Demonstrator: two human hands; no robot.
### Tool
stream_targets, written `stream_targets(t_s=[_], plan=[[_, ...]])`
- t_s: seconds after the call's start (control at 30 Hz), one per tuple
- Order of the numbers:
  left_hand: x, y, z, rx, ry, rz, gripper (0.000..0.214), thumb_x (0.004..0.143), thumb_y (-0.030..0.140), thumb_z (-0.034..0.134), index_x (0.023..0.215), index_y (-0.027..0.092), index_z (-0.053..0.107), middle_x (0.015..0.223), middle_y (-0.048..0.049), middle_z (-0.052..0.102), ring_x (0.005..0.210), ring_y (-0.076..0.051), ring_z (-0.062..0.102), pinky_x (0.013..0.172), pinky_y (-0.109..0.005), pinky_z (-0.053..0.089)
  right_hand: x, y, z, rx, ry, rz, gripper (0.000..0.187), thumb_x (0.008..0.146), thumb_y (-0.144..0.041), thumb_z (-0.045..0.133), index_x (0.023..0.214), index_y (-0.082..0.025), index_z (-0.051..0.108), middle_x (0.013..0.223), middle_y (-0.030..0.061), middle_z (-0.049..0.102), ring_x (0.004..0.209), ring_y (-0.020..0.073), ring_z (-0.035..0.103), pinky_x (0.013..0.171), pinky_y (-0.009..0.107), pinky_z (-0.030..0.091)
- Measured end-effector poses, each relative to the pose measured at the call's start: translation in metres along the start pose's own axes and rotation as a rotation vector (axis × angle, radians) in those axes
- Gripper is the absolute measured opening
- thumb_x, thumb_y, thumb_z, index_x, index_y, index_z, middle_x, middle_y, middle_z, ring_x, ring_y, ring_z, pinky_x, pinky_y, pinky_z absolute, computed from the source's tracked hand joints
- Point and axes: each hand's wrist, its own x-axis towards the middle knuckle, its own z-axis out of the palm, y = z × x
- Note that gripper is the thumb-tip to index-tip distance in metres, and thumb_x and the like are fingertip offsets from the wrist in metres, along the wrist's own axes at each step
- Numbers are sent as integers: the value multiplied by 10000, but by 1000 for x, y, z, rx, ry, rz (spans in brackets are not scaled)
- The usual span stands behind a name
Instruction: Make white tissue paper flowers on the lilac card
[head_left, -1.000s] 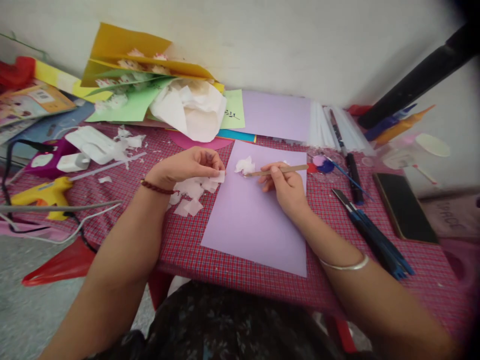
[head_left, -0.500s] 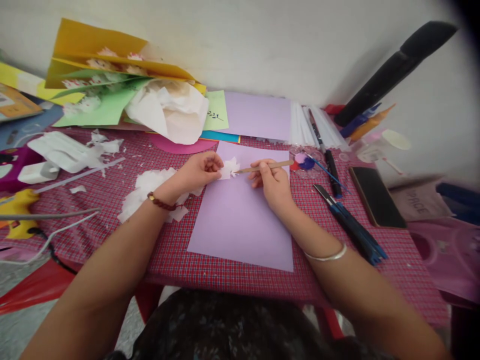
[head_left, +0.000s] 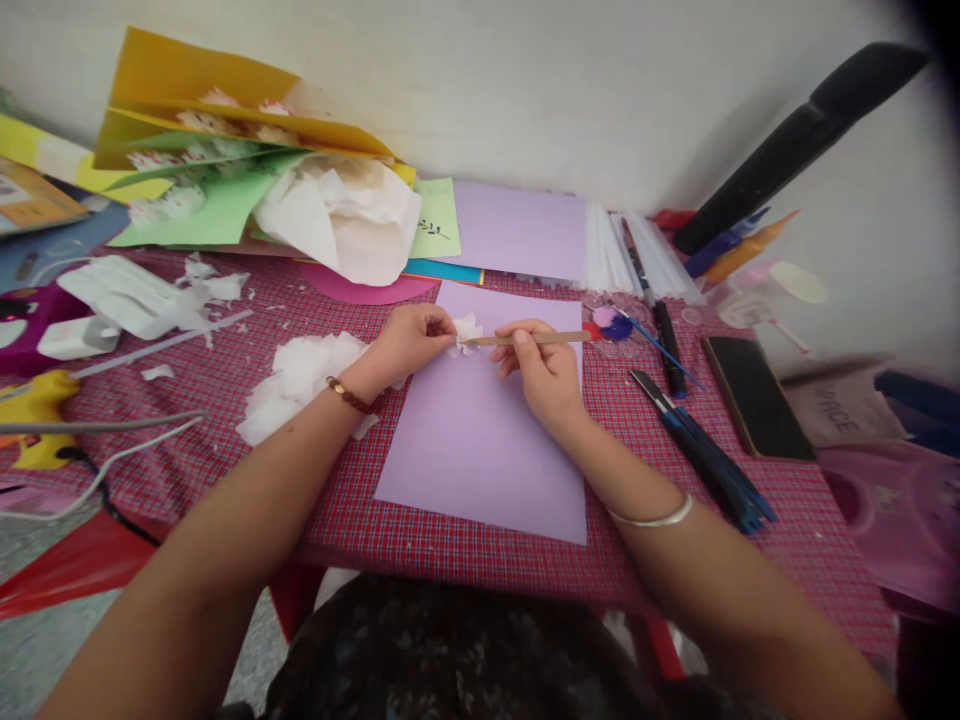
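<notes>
Movement first: the left hand (head_left: 416, 335), which a second ago was picking among the cut tissue squares (head_left: 300, 375), has crossed to the top of the lilac sheet (head_left: 480, 450) and now pinches the little tissue tuft (head_left: 466, 328) there. The right hand (head_left: 544, 370) keeps its pen-like grip on the thin wooden stick (head_left: 525, 339), tip touching the tuft, so both hands now meet on it. The tuft is white, crumpled, ragged-edged and small, lying near the sheet's far edge on the red-checked desk (head_left: 352, 500).
</notes>
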Motion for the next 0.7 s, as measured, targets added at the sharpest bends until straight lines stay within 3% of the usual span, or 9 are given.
stream_targets(t_s=[0.27, 0.37, 0.53, 0.7], plan=[[3, 3, 0, -18, 14, -30, 101, 702, 191, 598, 737, 144, 680, 708, -23, 666, 640, -133, 563, 591, -247, 407, -1, 5, 2, -148, -118, -48, 265, 967, -457, 476, 974, -255, 648, 783, -2, 662, 594, 123, 597, 588, 290, 489], [5, 0, 2, -45, 27, -22, 94, 696, 186, 593, 729, 143, 671, 707, -25, 665, 643, -135, 570, 593, -249, 413, -2, 5, 2, -262, -152, -95, 235, 978, -381, 461, 1017, -264, 660, 848, 12, 677, 691, 145, 631, 647, 309, 503], [8, -3, 4, -34, 34, -10, 93, 694, 190, 593, 724, 145, 669, 689, -21, 663, 637, -133, 576, 590, -246, 417, -2, 3, 3, -363, -165, -150, 221, 965, -305, 466, 1032, -268, 674, 928, 36, 694, 913, 198, 664, 767, 356, 533], [9, -5, 4, -34, 31, -3, 105, 701, 208, 591, 728, 148, 672, 690, -28, 671, 647, -141, 587, 574, -241, 415, -5, 0, 3, -374, -152, -173, 229, 974, -321, 466, 1049, -283, 678, 946, 36, 705, 896, 197, 671, 790, 369, 545]])
